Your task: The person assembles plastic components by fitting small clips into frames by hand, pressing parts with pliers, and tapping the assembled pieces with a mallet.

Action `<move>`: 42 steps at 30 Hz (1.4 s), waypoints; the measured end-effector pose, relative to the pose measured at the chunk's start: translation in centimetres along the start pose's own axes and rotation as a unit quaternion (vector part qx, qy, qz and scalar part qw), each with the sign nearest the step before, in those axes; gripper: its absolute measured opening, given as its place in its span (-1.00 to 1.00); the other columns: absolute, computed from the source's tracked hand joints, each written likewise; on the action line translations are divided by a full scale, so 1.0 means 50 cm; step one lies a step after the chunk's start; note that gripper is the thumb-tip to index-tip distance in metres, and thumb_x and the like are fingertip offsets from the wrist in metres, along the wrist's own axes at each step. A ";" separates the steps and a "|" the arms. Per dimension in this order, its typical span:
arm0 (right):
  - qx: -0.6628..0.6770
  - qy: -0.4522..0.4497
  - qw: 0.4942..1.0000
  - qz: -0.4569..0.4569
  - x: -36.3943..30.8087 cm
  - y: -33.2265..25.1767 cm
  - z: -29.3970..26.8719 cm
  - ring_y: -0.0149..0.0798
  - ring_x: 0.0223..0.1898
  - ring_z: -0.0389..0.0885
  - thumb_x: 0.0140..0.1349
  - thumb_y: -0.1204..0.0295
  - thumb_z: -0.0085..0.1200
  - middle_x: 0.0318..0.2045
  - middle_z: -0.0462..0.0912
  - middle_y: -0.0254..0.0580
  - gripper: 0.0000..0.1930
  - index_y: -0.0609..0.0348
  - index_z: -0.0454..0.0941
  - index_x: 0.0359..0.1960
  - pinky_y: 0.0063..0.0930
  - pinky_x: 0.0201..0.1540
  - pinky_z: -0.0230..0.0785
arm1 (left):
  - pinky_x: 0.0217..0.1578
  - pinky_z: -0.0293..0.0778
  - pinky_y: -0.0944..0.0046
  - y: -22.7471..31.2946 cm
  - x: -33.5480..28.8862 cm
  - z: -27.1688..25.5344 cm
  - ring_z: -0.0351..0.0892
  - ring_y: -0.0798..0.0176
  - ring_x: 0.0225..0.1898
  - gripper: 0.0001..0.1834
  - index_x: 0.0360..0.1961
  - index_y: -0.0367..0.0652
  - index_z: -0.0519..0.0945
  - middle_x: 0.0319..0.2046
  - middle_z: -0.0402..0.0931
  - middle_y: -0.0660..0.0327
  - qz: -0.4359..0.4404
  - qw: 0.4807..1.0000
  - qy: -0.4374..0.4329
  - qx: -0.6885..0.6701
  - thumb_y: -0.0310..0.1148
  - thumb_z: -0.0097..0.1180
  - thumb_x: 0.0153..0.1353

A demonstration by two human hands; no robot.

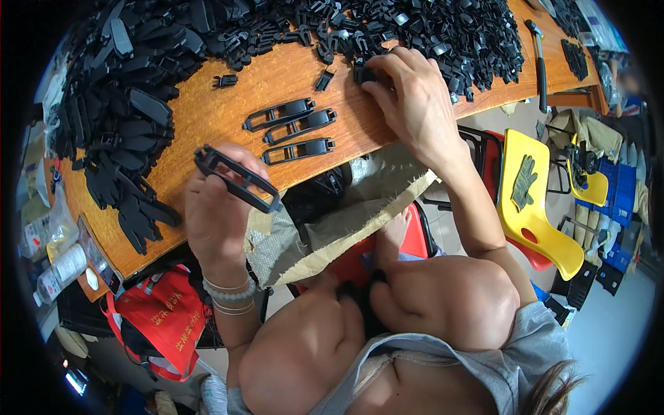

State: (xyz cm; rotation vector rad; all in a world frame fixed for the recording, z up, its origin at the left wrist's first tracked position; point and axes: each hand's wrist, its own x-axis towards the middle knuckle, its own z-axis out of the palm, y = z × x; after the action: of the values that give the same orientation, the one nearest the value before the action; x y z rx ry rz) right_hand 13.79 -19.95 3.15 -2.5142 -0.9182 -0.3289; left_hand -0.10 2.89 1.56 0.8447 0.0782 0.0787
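Wooden table (207, 114) heaped with black parts (443, 41); yellow chair (539, 200) at right.
Left hand (216, 214) pinches a black frame (250, 196); right hand (418, 104) curls at a clip (361, 72), grip unclear.

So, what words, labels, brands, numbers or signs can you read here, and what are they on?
Red bag: yellow characters, plain to see, but I don't copy out lettering.
Clear plastic bottle: markings too small to read.
Black frame in the left hand: no lettering that I can see.
Any other print is too small or blurred to read.
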 end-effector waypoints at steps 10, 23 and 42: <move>0.071 -0.024 0.996 0.041 0.011 -0.005 -0.006 0.08 -0.33 0.55 0.02 0.55 0.21 -0.41 0.56 -0.05 -0.85 0.31 0.50 -0.40 -0.25 -0.25 0.41 | -0.67 0.36 0.47 -0.011 -0.019 0.078 0.43 0.30 -0.67 -0.40 0.12 -0.49 0.36 -0.50 0.45 0.12 -0.139 0.989 0.017 0.046 -0.06 -0.24 0.44; 0.301 0.146 0.930 -0.152 -0.021 -0.147 -0.009 -0.17 -0.44 0.62 -0.05 0.63 0.26 -0.41 0.59 -0.07 -0.80 0.33 0.52 -0.36 -0.43 -0.43 0.49 | -0.27 0.56 0.33 -0.006 -0.030 0.117 0.61 0.31 -0.34 -0.53 0.23 -0.42 0.27 -0.20 0.55 0.07 -0.081 0.994 0.009 0.067 -0.33 -0.17 0.41; 0.332 0.042 0.925 -0.178 -0.015 -0.155 -0.041 -0.15 -0.33 0.53 -0.13 0.62 0.27 -0.25 0.59 -0.06 -0.66 0.29 0.65 -0.21 -0.40 -0.28 0.39 | -0.49 0.51 0.44 0.014 -0.025 0.112 0.57 0.34 -0.53 -0.56 0.14 -0.46 0.37 -0.42 0.56 0.09 -0.065 0.997 0.023 0.034 -0.31 -0.14 0.40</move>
State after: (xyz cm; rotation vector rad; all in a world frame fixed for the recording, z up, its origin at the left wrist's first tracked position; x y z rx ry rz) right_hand 8.00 -16.05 7.17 -1.7037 -1.2092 -0.1870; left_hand -0.79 -0.94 5.81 0.9043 0.1790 -0.0267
